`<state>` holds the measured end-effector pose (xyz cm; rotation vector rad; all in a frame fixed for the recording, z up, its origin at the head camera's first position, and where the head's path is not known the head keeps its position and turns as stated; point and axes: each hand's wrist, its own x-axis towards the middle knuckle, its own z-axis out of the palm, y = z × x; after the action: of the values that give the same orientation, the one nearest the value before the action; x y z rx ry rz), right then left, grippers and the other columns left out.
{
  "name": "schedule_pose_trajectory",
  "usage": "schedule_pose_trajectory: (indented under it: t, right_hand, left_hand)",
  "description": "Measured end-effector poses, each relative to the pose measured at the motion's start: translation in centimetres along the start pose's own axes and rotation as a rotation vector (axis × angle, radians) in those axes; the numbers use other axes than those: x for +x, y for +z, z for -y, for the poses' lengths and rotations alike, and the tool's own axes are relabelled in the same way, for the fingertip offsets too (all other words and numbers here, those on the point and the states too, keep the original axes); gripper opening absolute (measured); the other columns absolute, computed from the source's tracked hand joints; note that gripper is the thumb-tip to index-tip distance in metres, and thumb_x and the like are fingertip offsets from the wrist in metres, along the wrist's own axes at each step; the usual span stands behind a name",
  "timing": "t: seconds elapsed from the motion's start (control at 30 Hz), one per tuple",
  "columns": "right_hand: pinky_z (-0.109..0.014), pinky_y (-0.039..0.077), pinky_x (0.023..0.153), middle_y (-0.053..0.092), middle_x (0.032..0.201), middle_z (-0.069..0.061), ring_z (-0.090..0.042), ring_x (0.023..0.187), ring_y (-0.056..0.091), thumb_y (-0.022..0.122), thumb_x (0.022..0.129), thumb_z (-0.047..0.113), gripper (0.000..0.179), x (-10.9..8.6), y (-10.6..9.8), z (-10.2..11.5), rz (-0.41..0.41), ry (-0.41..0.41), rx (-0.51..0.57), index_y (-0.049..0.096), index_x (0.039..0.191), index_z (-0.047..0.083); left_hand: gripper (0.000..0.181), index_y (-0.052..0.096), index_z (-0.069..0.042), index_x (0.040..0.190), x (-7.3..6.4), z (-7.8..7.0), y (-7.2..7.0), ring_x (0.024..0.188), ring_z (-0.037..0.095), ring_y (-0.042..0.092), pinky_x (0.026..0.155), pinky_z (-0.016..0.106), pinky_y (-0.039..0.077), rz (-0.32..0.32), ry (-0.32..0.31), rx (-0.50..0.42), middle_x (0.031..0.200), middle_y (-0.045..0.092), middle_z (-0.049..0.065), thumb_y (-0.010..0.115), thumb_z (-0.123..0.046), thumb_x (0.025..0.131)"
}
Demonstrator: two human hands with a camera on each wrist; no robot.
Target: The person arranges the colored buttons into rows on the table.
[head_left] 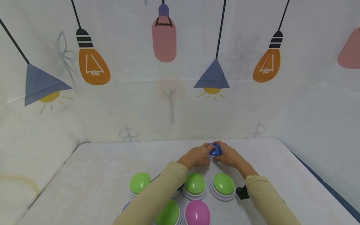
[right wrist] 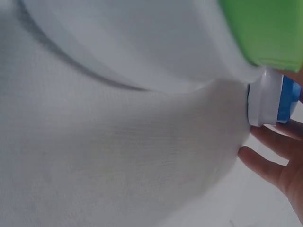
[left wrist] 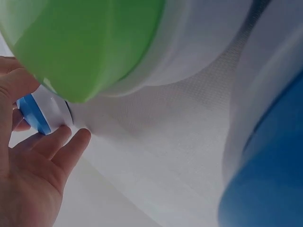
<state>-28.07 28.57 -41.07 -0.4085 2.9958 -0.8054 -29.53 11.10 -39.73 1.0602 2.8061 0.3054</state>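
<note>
At the far side of the table, a blue dome push button (head_left: 216, 150) on a white base sits between both hands. My left hand (head_left: 197, 156) grips it from the left, with thumb and fingers spread around its side. From the right, my right hand (head_left: 228, 154) holds the same button, fingers bent over the dome and rim. In the left wrist view the blue button (left wrist: 34, 113) is seen low from the side, fingertips at its white base. The right wrist view shows fingertips beneath the base of that blue button (right wrist: 286, 99).
Nearer stand green buttons, one at left (head_left: 140, 183), one in the middle (head_left: 195, 183) and one at right (head_left: 223, 183). A pink button (head_left: 197, 213) is at the front beside another green one (head_left: 168, 214). The left sleeve partly covers a blue button (head_left: 126, 205). A lamp-printed cloth (head_left: 180, 109) hangs behind the white table (head_left: 92, 175).
</note>
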Motion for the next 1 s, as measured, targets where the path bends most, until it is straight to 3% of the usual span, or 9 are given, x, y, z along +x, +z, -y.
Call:
schedule_pose_trajectory:
  t: [0.43, 1.0]
  right_hand:
    - [-0.049, 0.048, 0.081, 0.050, 0.122, -0.023, -0.038, 0.108, 0.053, 0.073, 0.078, 0.026, 0.067, -0.1, 0.5, -0.6, -0.009, 0.057, -0.007, 0.040, 0.133, 0.008]
    - [-0.051, 0.046, 0.086, 0.047, 0.121, -0.024, -0.038, 0.108, 0.052, 0.075, 0.074, 0.028, 0.070, 0.0, 0.2, -1.1, -0.092, 0.017, 0.032, 0.041, 0.131, 0.007]
  left_hand:
    - [0.062, 0.038, -0.025, 0.140, 0.2, 0.1, 0.3, 0.123, 0.023, 0.047, 0.097, 0.038, 0.042, 0.012, 0.000, 0.031, 0.148, 0.032, 0.004, 0.064, -0.022, 0.083]
    - [0.061, 0.037, -0.024, 0.140, 0.0, 0.2, -0.1, 0.113, 0.023, 0.055, 0.086, 0.033, 0.049, -0.064, 0.076, 0.092, 0.147, 0.033, 0.006, 0.062, -0.023, 0.084]
